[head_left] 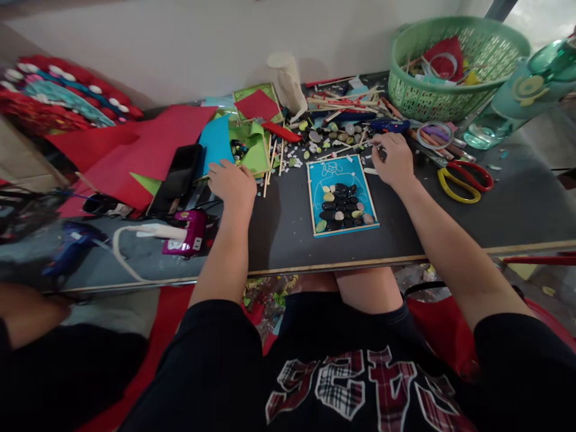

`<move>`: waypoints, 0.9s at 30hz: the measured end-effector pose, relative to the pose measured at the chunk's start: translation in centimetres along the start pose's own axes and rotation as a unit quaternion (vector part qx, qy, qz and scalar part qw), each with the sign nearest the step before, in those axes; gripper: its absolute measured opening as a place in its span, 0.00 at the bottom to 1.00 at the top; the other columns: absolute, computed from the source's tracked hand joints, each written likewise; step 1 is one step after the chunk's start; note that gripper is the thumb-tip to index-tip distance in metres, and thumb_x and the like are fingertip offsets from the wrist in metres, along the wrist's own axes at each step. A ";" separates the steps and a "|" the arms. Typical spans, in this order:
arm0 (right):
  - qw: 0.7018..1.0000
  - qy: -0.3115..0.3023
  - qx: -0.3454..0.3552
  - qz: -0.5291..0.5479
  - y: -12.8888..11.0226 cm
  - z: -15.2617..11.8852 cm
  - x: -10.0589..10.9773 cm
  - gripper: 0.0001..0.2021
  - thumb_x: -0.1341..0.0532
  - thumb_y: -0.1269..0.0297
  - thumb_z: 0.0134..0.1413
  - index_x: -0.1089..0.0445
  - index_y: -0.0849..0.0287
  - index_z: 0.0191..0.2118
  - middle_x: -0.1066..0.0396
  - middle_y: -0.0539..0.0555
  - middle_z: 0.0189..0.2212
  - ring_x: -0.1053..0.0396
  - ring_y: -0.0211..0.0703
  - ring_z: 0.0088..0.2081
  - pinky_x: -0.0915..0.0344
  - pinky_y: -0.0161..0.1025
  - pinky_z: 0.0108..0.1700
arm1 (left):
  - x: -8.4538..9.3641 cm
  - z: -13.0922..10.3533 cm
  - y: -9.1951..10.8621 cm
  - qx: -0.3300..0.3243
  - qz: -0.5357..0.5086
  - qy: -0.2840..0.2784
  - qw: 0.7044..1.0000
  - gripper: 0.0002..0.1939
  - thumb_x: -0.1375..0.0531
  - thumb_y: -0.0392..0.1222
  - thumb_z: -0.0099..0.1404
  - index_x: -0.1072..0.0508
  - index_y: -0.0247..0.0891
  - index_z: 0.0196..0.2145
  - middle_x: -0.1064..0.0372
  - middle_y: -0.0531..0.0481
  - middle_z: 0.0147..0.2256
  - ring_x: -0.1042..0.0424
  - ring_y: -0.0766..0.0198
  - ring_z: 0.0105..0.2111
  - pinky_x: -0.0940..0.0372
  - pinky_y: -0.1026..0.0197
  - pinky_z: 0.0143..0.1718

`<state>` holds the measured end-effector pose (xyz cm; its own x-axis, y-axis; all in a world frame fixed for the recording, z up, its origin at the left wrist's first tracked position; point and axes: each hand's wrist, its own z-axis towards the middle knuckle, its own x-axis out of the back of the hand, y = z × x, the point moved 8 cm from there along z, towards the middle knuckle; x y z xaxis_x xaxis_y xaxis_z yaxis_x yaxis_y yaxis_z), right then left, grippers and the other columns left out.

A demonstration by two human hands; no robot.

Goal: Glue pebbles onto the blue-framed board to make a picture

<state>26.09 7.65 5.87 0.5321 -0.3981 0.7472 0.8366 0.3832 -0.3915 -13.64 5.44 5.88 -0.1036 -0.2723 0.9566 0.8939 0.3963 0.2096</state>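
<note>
A dark grey table (279, 240) with a pale front edge runs along a wall, carrying at its middle a blue panel (317, 189) framed in thin strips, with loose pebbles (335, 137), small paper scraps and wooden sticks (346, 101) strewn behind it. Toward the right stand a green perforated basket (443, 99) and a greenish bottle (508, 114), with red-and-yellow-handled scissors (463, 198) lying in front of them. Toward the left, large red paper sheets (175, 132) spread near the wall, while a purple power adapter (194, 231), a white cable (117, 252) and a blue glue gun (72, 247) lie closer to the front edge.
</note>
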 end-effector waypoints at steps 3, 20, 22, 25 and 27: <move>1.000 0.007 0.000 0.002 0.1 0.0 0.2 0.11 0.44 0.68 0.63 0.28 0.52 0.47 0.26 0.59 0.47 0.30 0.59 0.53 0.31 0.63 0.60 | -0.1 0.3 0.4 -0.003 -0.001 0.001 1.000 0.42 0.63 0.60 0.71 0.39 0.17 0.63 0.41 0.18 0.62 0.42 0.30 0.66 0.41 0.32 0.57; 1.000 0.009 -0.004 0.013 0.6 0.0 -0.1 0.17 0.44 0.64 0.65 0.32 0.54 0.57 0.26 0.60 0.47 0.30 0.59 0.53 0.30 0.62 0.59 | -0.5 1.9 -2.3 0.013 0.014 0.038 0.999 0.32 0.51 0.63 0.70 0.27 0.29 0.48 0.33 0.22 0.56 0.37 0.33 0.62 0.40 0.39 0.51; 1.000 0.005 0.002 0.017 0.5 0.0 -0.2 0.16 0.44 0.63 0.66 0.32 0.55 0.57 0.26 0.61 0.47 0.30 0.59 0.53 0.31 0.62 0.60 | -0.4 1.9 -2.0 -0.005 0.019 0.028 0.999 0.28 0.46 0.55 0.68 0.28 0.28 0.54 0.36 0.24 0.60 0.37 0.33 0.61 0.37 0.37 0.54; 1.000 0.003 0.003 0.016 0.5 0.0 -0.3 0.15 0.43 0.63 0.67 0.31 0.55 0.56 0.26 0.61 0.47 0.30 0.60 0.53 0.31 0.61 0.60 | -0.5 2.0 -1.4 -0.043 0.027 -0.006 0.999 0.27 0.47 0.51 0.69 0.28 0.28 0.57 0.33 0.27 0.59 0.38 0.32 0.62 0.35 0.37 0.55; 1.000 0.003 0.005 0.012 0.4 0.0 -0.3 0.15 0.43 0.64 0.66 0.31 0.54 0.56 0.26 0.61 0.47 0.30 0.60 0.53 0.30 0.60 0.59 | -0.6 2.2 -1.3 -0.057 0.036 -0.011 0.998 0.27 0.48 0.50 0.70 0.27 0.27 0.56 0.31 0.27 0.57 0.38 0.32 0.61 0.35 0.38 0.55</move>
<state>26.23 7.96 5.48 0.5528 -0.3933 0.7346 0.8222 0.4005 -0.4043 -15.69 7.00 5.48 -0.0453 -0.2270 0.9728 0.9427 0.3124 0.1168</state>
